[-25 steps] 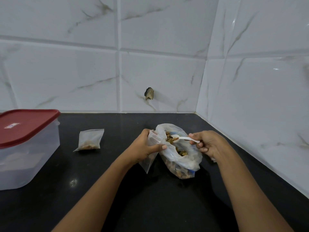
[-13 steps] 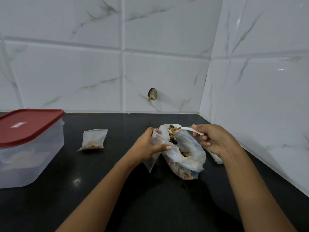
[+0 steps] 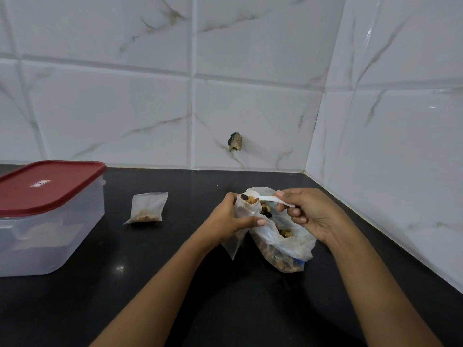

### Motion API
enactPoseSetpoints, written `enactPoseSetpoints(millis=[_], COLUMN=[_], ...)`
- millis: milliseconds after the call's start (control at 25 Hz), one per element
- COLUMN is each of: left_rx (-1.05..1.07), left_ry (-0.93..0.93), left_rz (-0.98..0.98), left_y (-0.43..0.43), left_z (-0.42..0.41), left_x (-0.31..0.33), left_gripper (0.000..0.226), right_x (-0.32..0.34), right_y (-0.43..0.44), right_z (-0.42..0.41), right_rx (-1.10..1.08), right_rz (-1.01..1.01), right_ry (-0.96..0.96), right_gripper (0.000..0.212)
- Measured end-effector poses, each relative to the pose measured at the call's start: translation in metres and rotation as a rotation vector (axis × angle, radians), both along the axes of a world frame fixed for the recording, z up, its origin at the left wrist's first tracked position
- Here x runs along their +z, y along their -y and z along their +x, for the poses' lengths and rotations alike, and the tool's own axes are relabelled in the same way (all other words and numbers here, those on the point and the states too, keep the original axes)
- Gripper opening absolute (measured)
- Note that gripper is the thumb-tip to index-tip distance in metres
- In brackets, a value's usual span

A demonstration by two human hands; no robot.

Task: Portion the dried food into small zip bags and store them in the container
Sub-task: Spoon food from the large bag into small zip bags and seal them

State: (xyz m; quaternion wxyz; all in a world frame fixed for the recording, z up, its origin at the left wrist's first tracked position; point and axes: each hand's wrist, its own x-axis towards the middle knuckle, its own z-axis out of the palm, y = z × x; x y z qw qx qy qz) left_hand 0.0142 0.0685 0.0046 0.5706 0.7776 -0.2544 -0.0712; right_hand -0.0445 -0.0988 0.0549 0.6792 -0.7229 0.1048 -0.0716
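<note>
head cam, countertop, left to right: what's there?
Clear plastic container with red lid → small filled translucent zip bag lying flat → left hand holding an open small zip bag → right hand holding a white plastic spoon. The big bag of dried food overlaps both hands, so omitted.

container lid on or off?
On. The red lid sits flat over the container, covering its whole rim; whether it is snapped tight cannot be told.

zip bag (image 3: 246, 211) — upright, mouth open | filled bag (image 3: 148, 207) flat | container (image 3: 47, 221) — lidded
</note>
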Motion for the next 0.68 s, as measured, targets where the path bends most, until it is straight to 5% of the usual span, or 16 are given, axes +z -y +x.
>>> enactPoseSetpoints(millis=[360,680], left_rx=[0.01,0.03], left_ry=[-0.035,-0.019], left_rz=[-0.09,-0.13], left_y=[-0.0004,-0.0004], left_z=[0.0014,0.0017], left_x=[-0.0041,-0.0029], left_gripper=[0.062,0.064], right_x=[0.0046,0.0046], right_y=[-0.0076,-0.0063], right_z=[-0.0086,-0.0084], right_rx=[0.057,0.019], right_rz=[-0.756,-0.944], right_ry=[0.242,0.413], right_gripper=[0.012,0.016])
